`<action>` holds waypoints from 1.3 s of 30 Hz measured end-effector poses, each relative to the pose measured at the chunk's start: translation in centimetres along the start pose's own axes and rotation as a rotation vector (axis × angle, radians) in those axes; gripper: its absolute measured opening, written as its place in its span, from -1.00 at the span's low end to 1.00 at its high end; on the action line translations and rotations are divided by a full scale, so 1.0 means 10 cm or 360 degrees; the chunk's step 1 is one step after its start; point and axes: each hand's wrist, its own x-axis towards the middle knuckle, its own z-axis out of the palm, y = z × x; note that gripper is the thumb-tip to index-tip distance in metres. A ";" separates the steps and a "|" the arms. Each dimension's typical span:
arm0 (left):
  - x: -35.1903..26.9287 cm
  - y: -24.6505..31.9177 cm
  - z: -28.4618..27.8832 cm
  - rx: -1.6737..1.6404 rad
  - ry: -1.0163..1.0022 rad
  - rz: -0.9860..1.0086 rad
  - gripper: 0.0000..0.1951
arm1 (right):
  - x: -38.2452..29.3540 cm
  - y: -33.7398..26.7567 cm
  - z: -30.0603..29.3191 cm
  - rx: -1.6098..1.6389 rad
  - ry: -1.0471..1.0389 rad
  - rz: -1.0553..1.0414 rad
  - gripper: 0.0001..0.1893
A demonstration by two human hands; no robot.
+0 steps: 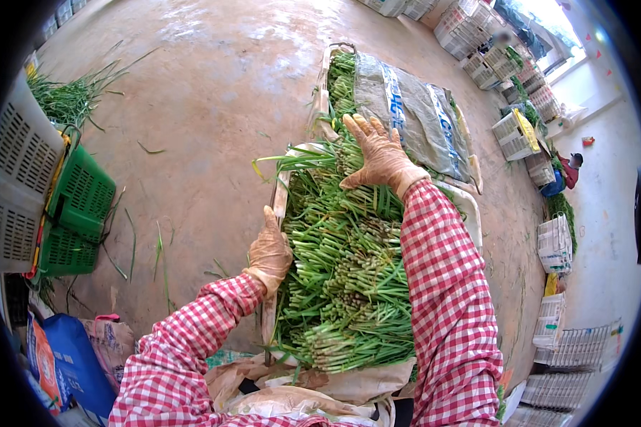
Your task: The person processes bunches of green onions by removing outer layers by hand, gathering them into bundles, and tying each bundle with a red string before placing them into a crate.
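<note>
Before me a white plastic crate (281, 198) is packed with bundled long green stalk vegetables (347, 251), their pale cut ends lying in rows. My left hand (271, 253), in a thin tan glove, is closed over the crate's left rim. My right hand (378, 152), gloved alike, lies palm down with fingers spread on the bundles at the crate's far end. Beyond it stands a second crate (321, 99) of the same stalks, mostly covered by a grey woven sack (427, 115) with printing. Loose green leaves (304, 158) hang over the near crate's left rim.
At left stand a green plastic crate (77, 213) and white crates (18, 176); cut greens (69, 99) lie behind. Blue (77, 357) and other sacks sit at lower left. Stacked crates (470, 29) line the right wall, where a person (570, 169) is beside greens. Leaf scraps litter the floor.
</note>
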 end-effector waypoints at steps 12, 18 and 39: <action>0.04 -0.03 0.00 -0.0031 0.0020 0.0029 -0.24 | -0.13 -0.10 0.23 0.0104 0.0020 -0.0116 -0.19; 0.05 0.06 0.02 -0.0023 -0.0051 -0.0012 -0.23 | -0.28 0.12 0.54 0.0372 0.0597 -0.0415 -0.51; 0.27 -0.33 0.21 -0.0151 0.0081 0.0153 -0.36 | -3.43 0.81 0.01 0.2083 0.2741 0.0430 -0.68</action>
